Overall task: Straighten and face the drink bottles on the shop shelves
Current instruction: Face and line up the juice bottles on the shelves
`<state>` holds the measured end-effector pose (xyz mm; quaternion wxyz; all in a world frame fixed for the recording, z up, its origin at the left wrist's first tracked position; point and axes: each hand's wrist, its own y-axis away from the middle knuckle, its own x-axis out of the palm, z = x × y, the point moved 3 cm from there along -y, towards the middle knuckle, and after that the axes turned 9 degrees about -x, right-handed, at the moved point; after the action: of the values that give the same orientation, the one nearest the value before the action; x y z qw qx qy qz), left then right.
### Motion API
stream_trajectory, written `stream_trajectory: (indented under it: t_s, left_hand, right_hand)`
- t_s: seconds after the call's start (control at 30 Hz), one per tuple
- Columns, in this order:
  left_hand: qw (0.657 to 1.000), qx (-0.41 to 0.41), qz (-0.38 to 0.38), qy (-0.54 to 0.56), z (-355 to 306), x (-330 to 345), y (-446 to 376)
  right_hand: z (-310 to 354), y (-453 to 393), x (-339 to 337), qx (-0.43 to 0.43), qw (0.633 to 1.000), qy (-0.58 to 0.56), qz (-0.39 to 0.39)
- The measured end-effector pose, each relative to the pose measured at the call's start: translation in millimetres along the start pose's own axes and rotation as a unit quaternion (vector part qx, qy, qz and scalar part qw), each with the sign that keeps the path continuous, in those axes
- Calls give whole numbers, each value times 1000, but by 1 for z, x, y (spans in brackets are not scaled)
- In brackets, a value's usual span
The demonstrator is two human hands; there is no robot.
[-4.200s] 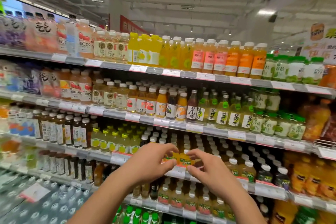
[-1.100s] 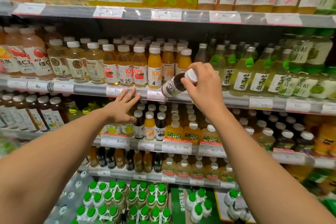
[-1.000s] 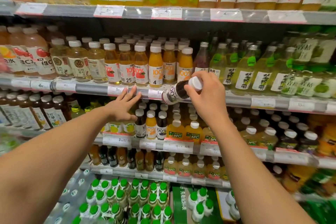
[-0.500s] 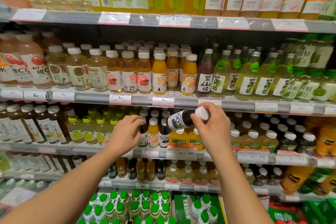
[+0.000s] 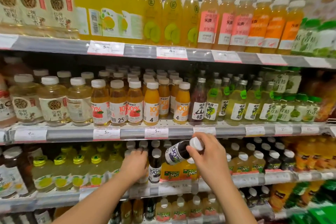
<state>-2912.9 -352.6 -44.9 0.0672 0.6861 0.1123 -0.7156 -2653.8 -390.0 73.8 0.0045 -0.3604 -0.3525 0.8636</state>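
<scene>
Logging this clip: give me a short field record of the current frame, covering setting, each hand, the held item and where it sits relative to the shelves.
setting: shop shelves of drink bottles, price strips along the edges
right hand: grips the dark juice bottle near its white cap
held bottle: tilted, cap up and to the right, in front of the third shelf
left hand: reaches among bottles on that shelf; what it touches is hidden
neighbour: upright dark bottle stands between the hands
shelf above: orange juice bottles facing forward
</scene>
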Motion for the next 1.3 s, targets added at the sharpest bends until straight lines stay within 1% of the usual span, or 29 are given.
stream_trajectory:
  t_s: [0.1, 0.2, 0.33, 0.43, 0.6, 0.67, 0.8, 0.9, 1.07, 1.3]
  left_hand:
    - [1000, -16, -8, -9, -2, 0, -7]
    - [1000, -13, -12, -19, -3, -3, -10]
    - [1000, 7, -4, 16, 0, -2, -6]
    - [996, 10, -10, 85, 11, -2, 1]
    - [973, -14, -84, 216, 45, -31, 19]
    - [963, -22, -99, 250, 61, -44, 27]
    - [955, -15, -81, 283, 76, -47, 50]
    - [951, -27, -88, 295, 86, -35, 68]
    - [943, -50, -107, 313, 105, -32, 87]
    - [934, -57, -120, 332, 117, -43, 94]
  right_hand:
    - [-5, -6, 1, -7, 1000, 10, 3]
    - [-5, -14, 6, -18, 1000, 25, 3]
    - [-1, -26, 18, -36, 999, 21, 9]
    - [2, -33, 34, -51, 998, 17, 36]
    - [0, -31, 68, -68, 994, 18, 83]
    - [-1, -32, 82, -73, 992, 19, 105]
    - [4, -31, 111, -87, 985, 16, 148]
    - [8, -26, 134, -94, 980, 16, 176]
    - [9, -19, 169, -105, 963, 70, 237]
    - [6, -22, 206, -137, 943, 129, 274]
